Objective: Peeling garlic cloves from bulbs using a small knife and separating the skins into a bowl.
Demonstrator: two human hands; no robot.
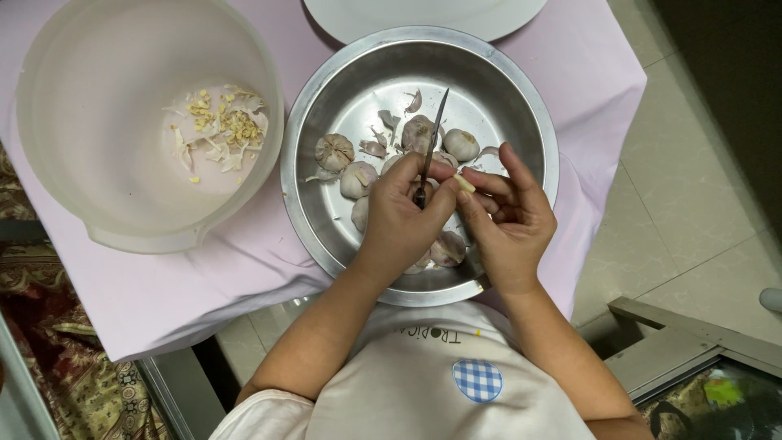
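Note:
Over a steel bowl [521, 106] my two hands meet. My left hand [399, 224] grips a small knife [432, 134] whose thin blade points away from me. My right hand [509, 220] pinches a pale garlic clove [464, 183] right beside the knife handle. Several whole garlic bulbs [335, 151] and loose papery skins lie in the bowl under and beyond my hands.
A large white plastic bowl [49, 147] at the left holds garlic skins and trimmings [220, 130]. A white plate [423, 16] sits at the far edge. All rest on a pink-covered table [163, 285]. Tiled floor and a grey frame [692, 334] lie to the right.

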